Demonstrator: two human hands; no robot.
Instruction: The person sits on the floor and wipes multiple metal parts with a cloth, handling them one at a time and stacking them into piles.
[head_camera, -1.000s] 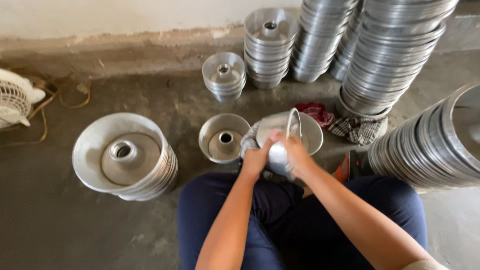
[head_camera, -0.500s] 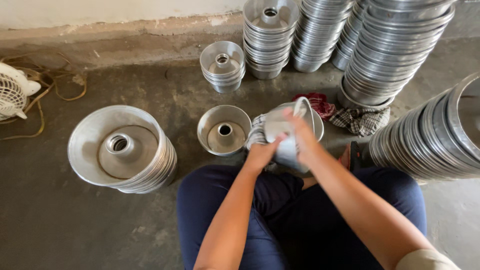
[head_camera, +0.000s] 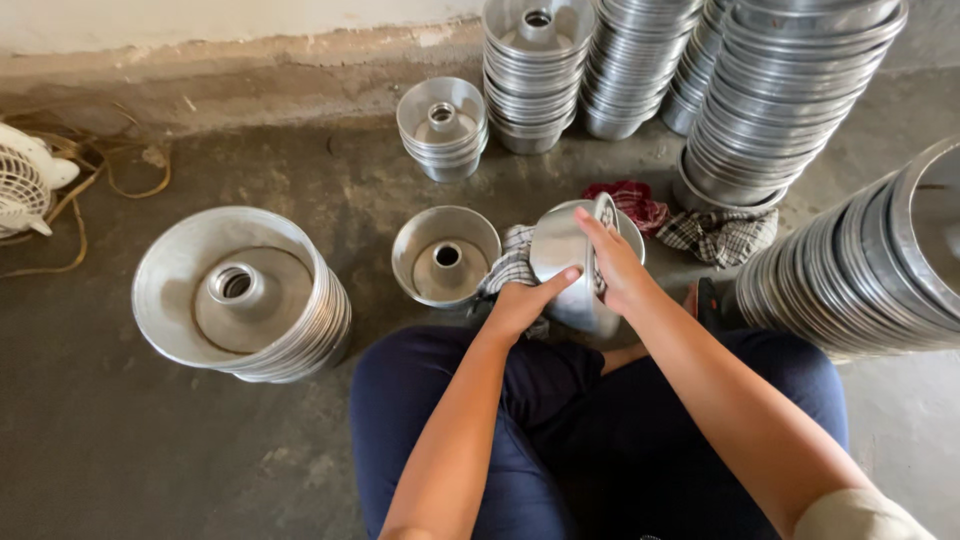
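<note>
Over our lap, our left hand (head_camera: 520, 303) grips a checked cloth (head_camera: 507, 268) against a tilted metal pan (head_camera: 565, 262), while our right hand (head_camera: 615, 265) clasps its rim. We judge it mid-wipe; turning it needs a firm hold. Beside it sits a tube pan (head_camera: 445, 255).

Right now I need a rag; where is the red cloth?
In the head view, the red cloth lies on the floor right of centre, behind the held pan, beside the checked cloth.

white fan (head_camera: 25, 185) far left | red rag (head_camera: 625, 200) | checked cloth (head_camera: 720, 235)
</note>
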